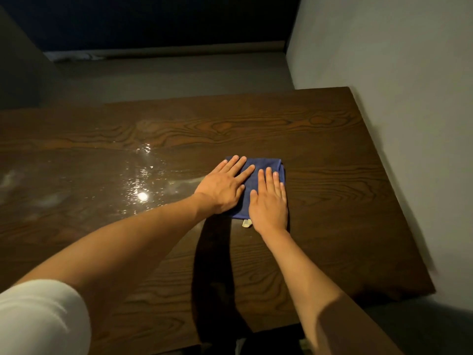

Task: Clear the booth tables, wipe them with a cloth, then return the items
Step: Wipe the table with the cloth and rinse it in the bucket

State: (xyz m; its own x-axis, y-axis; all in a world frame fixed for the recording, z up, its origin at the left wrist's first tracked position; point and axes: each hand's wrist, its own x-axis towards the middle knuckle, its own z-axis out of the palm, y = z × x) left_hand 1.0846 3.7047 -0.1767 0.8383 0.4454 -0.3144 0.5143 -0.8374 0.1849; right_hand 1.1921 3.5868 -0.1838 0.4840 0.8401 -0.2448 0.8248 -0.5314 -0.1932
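At the lower left corner of the view a white sleeve (38, 316) covers the upper part of the left arm, which reaches across the dark wood-grain table (332, 201). Left of the middle of the tabletop lies a wet patch (143, 185), a glossy streaked film that catches the glare of an overhead light. Just right of that sheen, the left hand (225, 185) lies flat with its fingers straight and spread, palm down on the left half of a folded blue cloth (249, 180). The cloth sits on the table right of centre, well in from the far edge and from the right edge. A small pale tag (247, 223) pokes out at its near edge, between the two wrists. The right hand (268, 201) presses flat beside the left, fingers straight and close together, covering the cloth's right half. Neither hand curls around the fabric. A pale wall (396, 85) runs along the table's right edge.
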